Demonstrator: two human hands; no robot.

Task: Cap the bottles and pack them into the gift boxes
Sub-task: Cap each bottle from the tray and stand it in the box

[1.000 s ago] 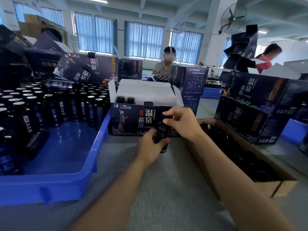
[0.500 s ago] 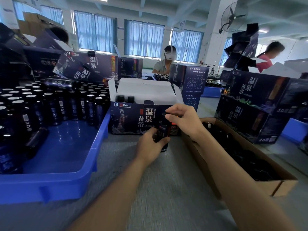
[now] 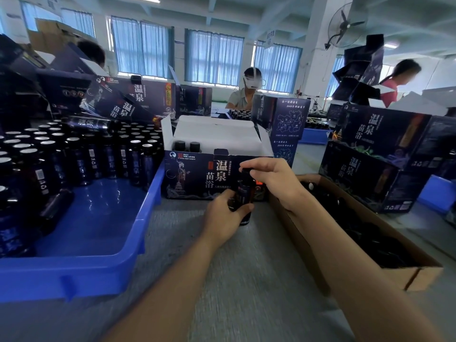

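Bottle (image 3: 243,196), just one, gripped by left hand (image 3: 222,218), right hand (image 3: 274,178) pinching its cap (image 3: 245,172); two bottles (image 3: 180,145) stand in gift box (image 3: 192,176).

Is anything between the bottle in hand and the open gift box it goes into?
Only the box's front wall, which the bottle must clear; the flaps are open and two capped bottles sit at its left.

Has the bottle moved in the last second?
No. The bottle stays before the open box's right front corner, left hand round it, right hand on its cap.
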